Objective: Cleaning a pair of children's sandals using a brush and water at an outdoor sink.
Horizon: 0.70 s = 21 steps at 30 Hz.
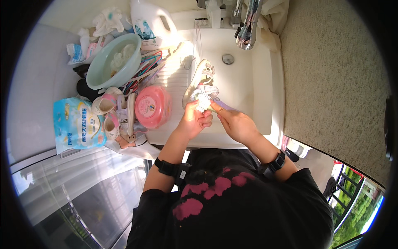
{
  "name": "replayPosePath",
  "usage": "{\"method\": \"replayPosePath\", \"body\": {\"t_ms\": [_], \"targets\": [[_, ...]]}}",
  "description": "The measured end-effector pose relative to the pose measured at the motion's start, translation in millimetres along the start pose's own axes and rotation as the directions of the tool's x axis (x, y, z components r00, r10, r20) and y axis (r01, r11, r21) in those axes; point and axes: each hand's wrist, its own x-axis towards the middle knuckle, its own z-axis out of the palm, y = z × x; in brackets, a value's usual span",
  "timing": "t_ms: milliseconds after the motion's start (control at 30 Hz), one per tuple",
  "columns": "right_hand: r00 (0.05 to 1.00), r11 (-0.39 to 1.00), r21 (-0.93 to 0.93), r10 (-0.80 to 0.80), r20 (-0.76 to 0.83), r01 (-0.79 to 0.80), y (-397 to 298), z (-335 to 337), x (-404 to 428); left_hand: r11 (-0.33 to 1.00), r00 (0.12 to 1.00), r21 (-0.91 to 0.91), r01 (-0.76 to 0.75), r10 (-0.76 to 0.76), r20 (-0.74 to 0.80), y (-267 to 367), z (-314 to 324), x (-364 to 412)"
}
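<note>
A scrub brush (202,100) with white bristles is held over the laundry sink (245,84), bristles facing up. My right hand (238,123) grips its pale green handle, most of which is hidden by the fingers. The thumb and forefinger of my left hand (194,117) pinch the bristle end, with the other fingers curled below. Just beyond the brush lies a child's light-coloured strapped sandal (199,77), toe pointing away, along the edge between the ribbed washboard (174,74) and the basin. Under my right hand shows a lilac object (224,105), partly hidden.
A chrome faucet (248,34) overhangs the basin near the drain (228,59). At left crowd a pink basin (152,107), children's shoes (108,107), a soap powder bag (80,124), a pale green basin (93,77), hangers (146,68) and a white jug (154,23). A rough wall (332,77) borders the right.
</note>
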Motion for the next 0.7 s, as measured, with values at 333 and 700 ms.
{"method": "replayPosePath", "body": {"t_ms": [333,700], "targets": [[0.962,0.982,-0.056,0.163,-0.220,-0.180,-1,-12,-5,0.992,0.996,0.123,0.000,-0.010,0.084,15,9,-2],[0.985,0.992,0.018,-0.125,-0.116,0.128,-7,-14,-7,0.996,0.996,0.063,-0.061,0.057,0.067,20,8,-11]]}}
